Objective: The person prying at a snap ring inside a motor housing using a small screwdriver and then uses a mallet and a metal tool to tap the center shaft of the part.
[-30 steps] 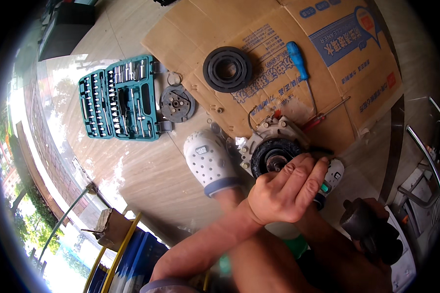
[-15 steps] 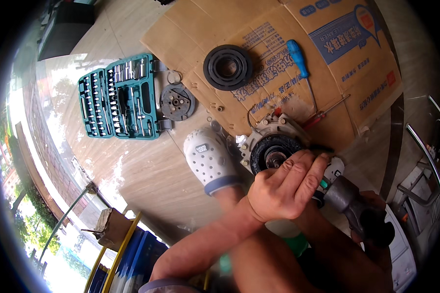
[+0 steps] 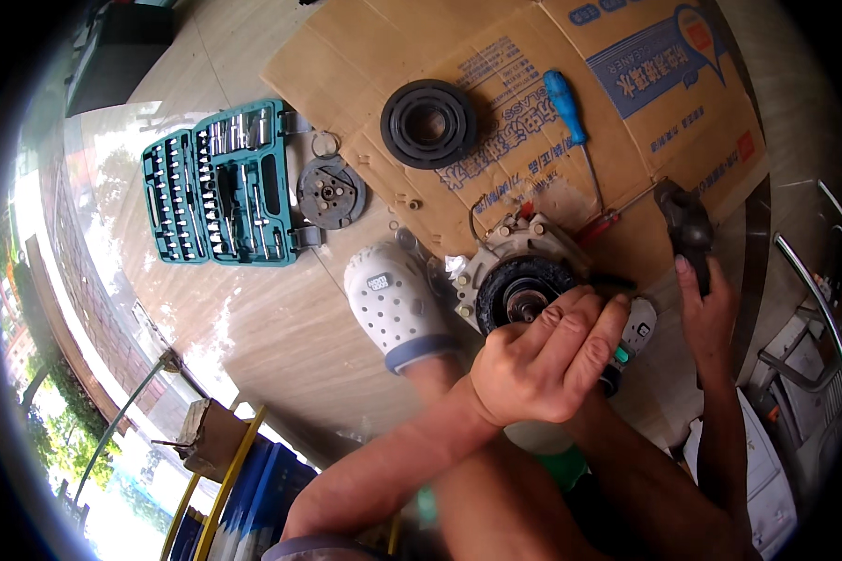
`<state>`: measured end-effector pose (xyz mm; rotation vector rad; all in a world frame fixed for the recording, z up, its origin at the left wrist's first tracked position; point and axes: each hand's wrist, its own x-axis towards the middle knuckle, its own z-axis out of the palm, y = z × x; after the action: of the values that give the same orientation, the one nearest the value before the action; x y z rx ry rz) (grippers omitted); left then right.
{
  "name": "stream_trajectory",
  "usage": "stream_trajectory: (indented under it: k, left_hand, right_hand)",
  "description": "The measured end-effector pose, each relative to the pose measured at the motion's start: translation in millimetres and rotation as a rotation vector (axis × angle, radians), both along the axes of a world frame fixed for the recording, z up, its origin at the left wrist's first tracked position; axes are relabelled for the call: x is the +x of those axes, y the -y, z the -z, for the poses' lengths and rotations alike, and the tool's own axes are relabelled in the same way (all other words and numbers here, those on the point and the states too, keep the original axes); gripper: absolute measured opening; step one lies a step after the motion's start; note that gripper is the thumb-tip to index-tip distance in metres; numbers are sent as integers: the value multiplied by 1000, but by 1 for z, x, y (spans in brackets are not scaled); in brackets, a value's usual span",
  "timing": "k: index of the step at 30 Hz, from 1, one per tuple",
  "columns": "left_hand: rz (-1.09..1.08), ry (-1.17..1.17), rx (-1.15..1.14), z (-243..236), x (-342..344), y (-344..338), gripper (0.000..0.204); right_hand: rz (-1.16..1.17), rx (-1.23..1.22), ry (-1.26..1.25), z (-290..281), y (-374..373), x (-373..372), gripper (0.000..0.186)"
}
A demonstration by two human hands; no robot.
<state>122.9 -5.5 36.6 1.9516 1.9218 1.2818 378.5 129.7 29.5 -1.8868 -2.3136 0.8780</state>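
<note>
My left hand (image 3: 544,363) is closed around a tool. Only the tool's green end (image 3: 621,355) shows past the fingers; its other end is hidden. Under that hand sits a grey metal compressor (image 3: 496,251) with a black ring and a central shaft, held between my feet. My right hand (image 3: 707,297) grips a dark hammer (image 3: 683,217), raised to the right, apart from the left hand. Behind the compressor lie a blue-handled screwdriver (image 3: 565,105) and a red-handled screwdriver (image 3: 599,225). A black pulley (image 3: 393,126) rests on the cardboard.
Flattened cardboard (image 3: 346,70) covers the tiled floor at the back. To the left are an open green socket set (image 3: 276,182), a round metal plate (image 3: 327,208) and a ring (image 3: 325,143). White clogs (image 3: 393,304) flank the compressor. Metal tubing (image 3: 819,304) stands at right.
My right hand has swung the hammer from beside the left hand out to the far right. The left hand keeps its grip on the green-ended tool. The view has shifted slightly.
</note>
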Motion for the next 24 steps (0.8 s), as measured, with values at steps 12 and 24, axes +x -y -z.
stream_trajectory:
  k: [12,24]
  left_hand:
    - [11,16,45,-1,1,-1,46]
    - [6,39,74,3,3,0,47]
  right_hand:
    - [-388,474,371,87,-34,18,37]
    - [-537,195,-62,90,-77,-165,66]
